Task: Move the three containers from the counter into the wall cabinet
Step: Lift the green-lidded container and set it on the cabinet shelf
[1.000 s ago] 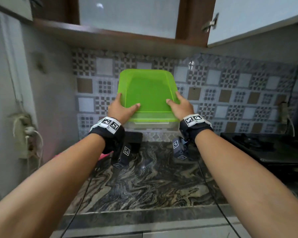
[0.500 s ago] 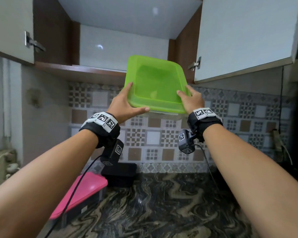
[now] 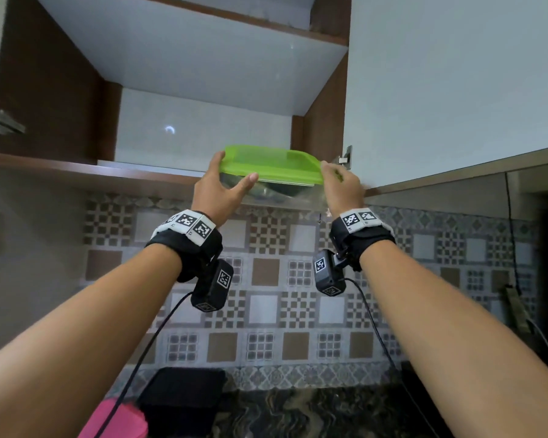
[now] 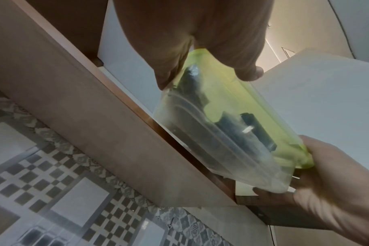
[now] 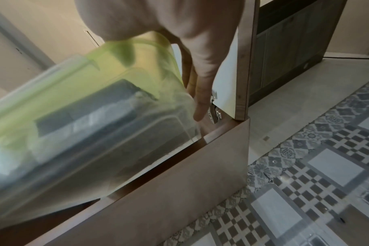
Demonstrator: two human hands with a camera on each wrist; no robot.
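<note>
left hand (image 3: 219,190) clamped on container's left end | right hand (image 3: 340,187) clamped on right end | no legible text; wristbands carry square fiducial markers | container (image 3: 271,167): clear tub, green lid, dark contents, held at wall cabinet (image 3: 171,71) shelf edge

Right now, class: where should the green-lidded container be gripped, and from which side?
Grip the green-lidded container at its two short ends, left hand and right hand coming from opposite sides: thumbs on the lid's rim, fingers under the clear base. It is wide and shallow.
</note>
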